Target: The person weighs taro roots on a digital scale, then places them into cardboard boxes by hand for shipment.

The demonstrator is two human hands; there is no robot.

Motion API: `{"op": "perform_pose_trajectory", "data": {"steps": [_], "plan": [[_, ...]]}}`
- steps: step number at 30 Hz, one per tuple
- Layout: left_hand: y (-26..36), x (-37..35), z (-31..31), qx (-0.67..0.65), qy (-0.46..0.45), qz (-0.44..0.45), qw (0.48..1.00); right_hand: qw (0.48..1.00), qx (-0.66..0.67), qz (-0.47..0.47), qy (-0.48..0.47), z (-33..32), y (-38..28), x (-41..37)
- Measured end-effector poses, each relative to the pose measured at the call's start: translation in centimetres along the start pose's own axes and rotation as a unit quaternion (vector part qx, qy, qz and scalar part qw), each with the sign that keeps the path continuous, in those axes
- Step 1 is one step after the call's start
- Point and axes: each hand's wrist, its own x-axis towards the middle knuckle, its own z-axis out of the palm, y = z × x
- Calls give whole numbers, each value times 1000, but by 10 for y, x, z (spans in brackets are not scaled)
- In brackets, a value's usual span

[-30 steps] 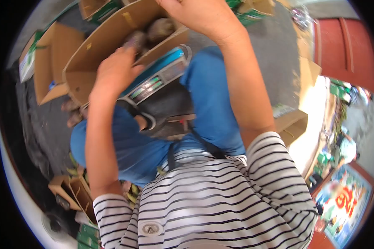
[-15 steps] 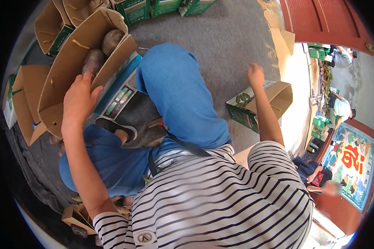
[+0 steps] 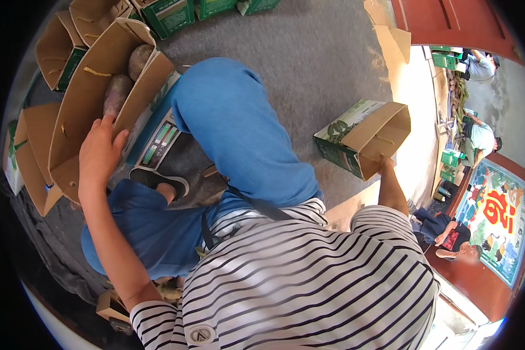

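At the left, my left hand [image 3: 98, 153] reaches over the tall open cardboard box [image 3: 79, 108], fingers stretched and thumb apart. Its fingertips meet the lower end of a purplish-brown tuber [image 3: 118, 94] inside. A second, rounder tuber [image 3: 140, 62] lies beyond it. That box rests against a blue-sided scale [image 3: 157, 143] with a lit display. On the right, my right hand [image 3: 386, 164] grips the open edge of a green-and-white printed carton [image 3: 356, 135], which tilts with its mouth toward me; some fingers are hidden by the cardboard.
More open cartons [image 3: 57, 52] stand at the upper left, and green ones [image 3: 169, 17] line the top. An open box [image 3: 38, 157] sits left of my left hand. My knee [image 3: 227, 99] is between the two work areas. Several people [image 3: 478, 143] are at the far right.
My right hand has come down and toward me onto the carton's edge, and the carton has turned and tilted. My left hand stays at the tuber; the view has shifted slightly.
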Motion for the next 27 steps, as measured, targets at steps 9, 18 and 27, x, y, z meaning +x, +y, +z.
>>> {"op": "perform_pose_trajectory", "data": {"steps": [9,18,27], "plan": [[1,3,4,15,-25,-14,999,983,-25,-154,96,-11,30,-130],[-12,-2,12,25,-41,-30,998,978,-103,-159,86,-15,48,-105],[-14,-4,13,13,-10,-24,1000,972,234,-13,-20,3,72,-37]]}}
